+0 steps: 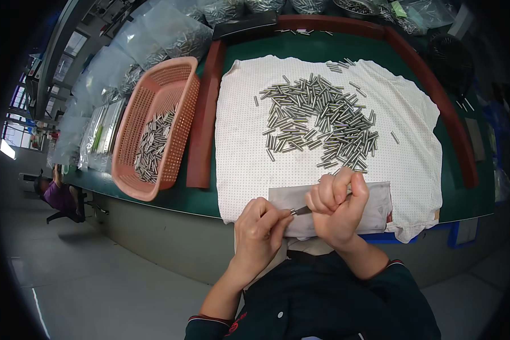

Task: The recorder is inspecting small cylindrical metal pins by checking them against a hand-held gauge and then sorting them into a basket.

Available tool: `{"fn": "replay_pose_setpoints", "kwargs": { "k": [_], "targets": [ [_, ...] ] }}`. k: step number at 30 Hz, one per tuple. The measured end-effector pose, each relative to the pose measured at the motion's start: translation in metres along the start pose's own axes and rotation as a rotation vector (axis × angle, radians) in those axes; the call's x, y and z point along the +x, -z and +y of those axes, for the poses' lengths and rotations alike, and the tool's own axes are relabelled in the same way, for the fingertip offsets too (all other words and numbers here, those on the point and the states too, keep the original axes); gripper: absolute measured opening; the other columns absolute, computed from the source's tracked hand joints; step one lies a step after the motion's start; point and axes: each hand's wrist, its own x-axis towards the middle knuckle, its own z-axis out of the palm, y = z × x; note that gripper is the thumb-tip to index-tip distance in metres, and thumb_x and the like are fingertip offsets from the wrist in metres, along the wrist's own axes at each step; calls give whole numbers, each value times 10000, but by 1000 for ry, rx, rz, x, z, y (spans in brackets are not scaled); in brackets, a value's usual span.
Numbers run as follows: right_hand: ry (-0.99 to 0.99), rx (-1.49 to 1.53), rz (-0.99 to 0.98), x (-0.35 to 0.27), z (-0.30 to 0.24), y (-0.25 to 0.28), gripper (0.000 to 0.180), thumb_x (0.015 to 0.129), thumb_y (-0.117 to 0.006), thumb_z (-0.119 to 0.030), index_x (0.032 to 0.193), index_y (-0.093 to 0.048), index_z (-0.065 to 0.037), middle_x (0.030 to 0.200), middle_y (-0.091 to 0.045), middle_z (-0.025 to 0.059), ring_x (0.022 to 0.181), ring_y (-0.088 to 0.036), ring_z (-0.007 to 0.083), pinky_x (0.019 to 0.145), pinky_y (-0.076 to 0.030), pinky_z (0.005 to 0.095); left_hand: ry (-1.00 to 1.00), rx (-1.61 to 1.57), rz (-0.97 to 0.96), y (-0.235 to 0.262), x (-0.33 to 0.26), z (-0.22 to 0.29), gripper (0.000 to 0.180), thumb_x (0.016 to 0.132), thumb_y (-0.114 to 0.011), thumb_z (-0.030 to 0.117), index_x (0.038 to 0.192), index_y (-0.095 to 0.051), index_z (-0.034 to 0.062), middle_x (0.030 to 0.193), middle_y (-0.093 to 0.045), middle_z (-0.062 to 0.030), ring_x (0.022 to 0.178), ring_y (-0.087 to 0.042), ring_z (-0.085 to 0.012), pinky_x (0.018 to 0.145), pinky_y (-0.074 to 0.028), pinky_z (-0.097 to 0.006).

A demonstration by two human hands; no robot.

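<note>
Hands meet at 6 o'clock, table edge. Left hand (259, 226) pinches one end of a small metal pin (301, 211); right hand (337, 205) is closed round the other end, over a grey cloth (374, 212). Risk, judged: the pin looks slick and thin, so a loose pinch could drop it off the edge to the floor. Pin is short, silvery, cylindrical. Pile of like pins (320, 122) at 12 o'clock on white dotted cloth (241, 153); pink basket (158, 122) at 10 o'clock.

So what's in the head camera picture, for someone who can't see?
Two hands, left hand and right hand, hold one small metal pin between them over a grey cloth. Behind lies a pile of pins; a pink basket holds more.
</note>
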Motion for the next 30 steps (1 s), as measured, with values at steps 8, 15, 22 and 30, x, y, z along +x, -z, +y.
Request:
{"fn": "replay_pose_setpoints", "kwargs": {
  "k": [8, 15, 22, 30],
  "targets": [
    [21, -16, -94, -3, 7, -1, 387, 926, -258, -309, 624, -324, -77, 492, -280, -3, 416, -178, 72, 424, -210, 237, 49, -40, -17, -2, 0, -3, 128, 601, -668, -25, 690, -585, 15, 594, -427, -67, 550, -452, -220, 482, -369, -316],
    [211, -539, -276, -8, 14, -16, 423, 909, -337, -386, 626, -337, -72, 486, -280, -1, 410, -203, 74, 405, -189, 247, 8, -51, -48, 5, 3, -3, 117, 601, -662, -24, 679, -583, 16, 610, -433, -74, 557, -452, -236, 479, -368, -327],
    [8, -26, -43, 2, -7, -2, 374, 926, -234, -269, 604, -309, -96, 467, -262, -16, 398, -180, 73, 392, -190, 227, -92, 10, -82, 4, 3, -7, 143, 628, -650, -2, 737, -562, 25, 650, -441, -76, 600, -461, -239, 525, -377, -332],
    [-32, 205, 164, -5, -64, 36, 389, 917, -261, -313, 576, -292, -128, 450, -228, -31, 359, -154, 70, 349, -150, 216, -290, 356, -199, 9, 8, 2, 154, 625, -632, 18, 737, -526, 26, 707, -480, -63, 623, -483, -215, 566, -387, -309]
  ]
}}
